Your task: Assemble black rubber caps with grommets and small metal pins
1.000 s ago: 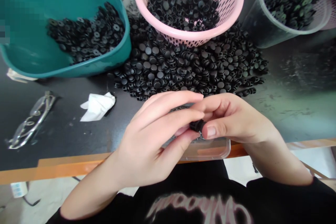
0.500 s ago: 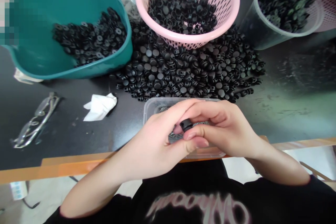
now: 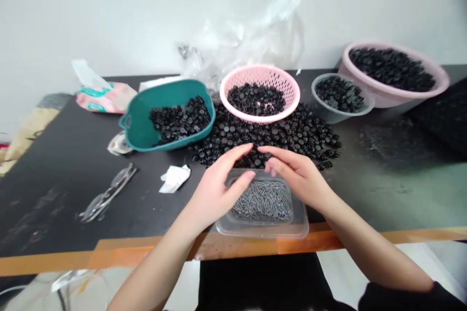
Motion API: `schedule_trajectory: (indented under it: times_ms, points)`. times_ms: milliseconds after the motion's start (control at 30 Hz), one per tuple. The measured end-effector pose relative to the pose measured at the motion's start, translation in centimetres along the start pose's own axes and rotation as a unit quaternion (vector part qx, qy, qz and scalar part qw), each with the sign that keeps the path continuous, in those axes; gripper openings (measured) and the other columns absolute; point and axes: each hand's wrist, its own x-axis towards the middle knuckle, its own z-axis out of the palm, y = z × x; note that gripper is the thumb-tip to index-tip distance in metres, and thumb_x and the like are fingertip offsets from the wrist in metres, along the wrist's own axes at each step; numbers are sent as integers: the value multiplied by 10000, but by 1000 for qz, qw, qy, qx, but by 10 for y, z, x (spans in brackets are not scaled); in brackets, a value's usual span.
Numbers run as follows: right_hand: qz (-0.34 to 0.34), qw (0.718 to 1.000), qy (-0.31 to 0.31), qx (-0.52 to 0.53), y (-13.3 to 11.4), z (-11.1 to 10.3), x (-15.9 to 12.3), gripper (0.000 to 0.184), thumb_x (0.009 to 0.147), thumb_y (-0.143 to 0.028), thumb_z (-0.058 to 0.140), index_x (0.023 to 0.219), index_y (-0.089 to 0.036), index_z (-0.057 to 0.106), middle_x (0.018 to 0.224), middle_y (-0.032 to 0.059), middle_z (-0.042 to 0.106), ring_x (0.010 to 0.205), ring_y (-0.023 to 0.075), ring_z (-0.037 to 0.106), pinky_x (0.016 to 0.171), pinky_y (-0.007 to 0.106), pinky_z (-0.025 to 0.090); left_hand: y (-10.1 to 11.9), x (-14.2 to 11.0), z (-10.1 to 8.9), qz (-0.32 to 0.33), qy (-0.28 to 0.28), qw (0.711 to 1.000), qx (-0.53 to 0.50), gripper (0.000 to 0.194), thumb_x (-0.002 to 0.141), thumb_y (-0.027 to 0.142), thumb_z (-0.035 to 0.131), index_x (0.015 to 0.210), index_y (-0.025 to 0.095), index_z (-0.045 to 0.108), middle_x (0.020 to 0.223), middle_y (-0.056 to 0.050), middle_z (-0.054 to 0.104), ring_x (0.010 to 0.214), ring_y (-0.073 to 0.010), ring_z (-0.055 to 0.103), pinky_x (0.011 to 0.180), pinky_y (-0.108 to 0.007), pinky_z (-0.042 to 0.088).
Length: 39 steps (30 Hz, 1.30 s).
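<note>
My left hand point(image 3: 219, 184) and my right hand point(image 3: 295, 177) reach forward over a clear plastic tray point(image 3: 262, 228) of small metal springs at the table's front edge. Both hands have fingers stretched out, with the fingertips at the near edge of a loose pile of black round plastic parts point(image 3: 292, 133). Nothing shows in either hand. Behind the pile stand a pink basket point(image 3: 260, 95) and a teal tub point(image 3: 146, 116), both holding more black parts.
A clear cup point(image 3: 341, 95) and a larger pink basket point(image 3: 394, 75) of black parts stand at the back right. Glasses point(image 3: 105, 194) and a crumpled tissue point(image 3: 175, 177) lie to the left. A tissue pack point(image 3: 105, 95) and a clear plastic bag point(image 3: 255, 39) sit by the wall.
The view has lifted and pulled back. My hands, which were pinched together on one black part above the tray, have separated and stretched forward to the pile; the part is no longer in them.
</note>
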Motion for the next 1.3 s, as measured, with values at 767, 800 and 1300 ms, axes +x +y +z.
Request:
schedule_trajectory:
  times_ms: [767, 800, 1300]
  points:
    - [102, 899, -164, -392, -12, -27, 191, 336, 1009, -345, 650, 1292, -165, 632, 1310, 110, 640, 1125, 246, 662, 957, 459, 583, -90, 95, -123, -260, -196, 880, 346, 309, 993, 380, 650, 1188, 140, 655, 1162, -85, 681, 1005, -213, 686, 878, -405, 606]
    - [106, 896, -168, -398, -13, -26, 191, 328, 1011, -347, 646, 1284, -165, 636, 1303, 108, 643, 1119, 244, 664, 953, 453, 585, -94, 95, -121, -250, -188, 881, 354, 316, 992, 383, 651, 1190, 137, 653, 1158, -83, 679, 1008, -218, 686, 875, -404, 606]
    - [109, 889, -195, -400, 5, -29, 186, 318, 1012, -363, 642, 1253, -156, 650, 1265, 96, 659, 1091, 243, 672, 933, 437, 590, -98, 98, -109, -244, -67, 892, 373, 339, 1008, 414, 619, 1212, 145, 649, 1196, -95, 675, 1050, -225, 676, 926, -436, 588]
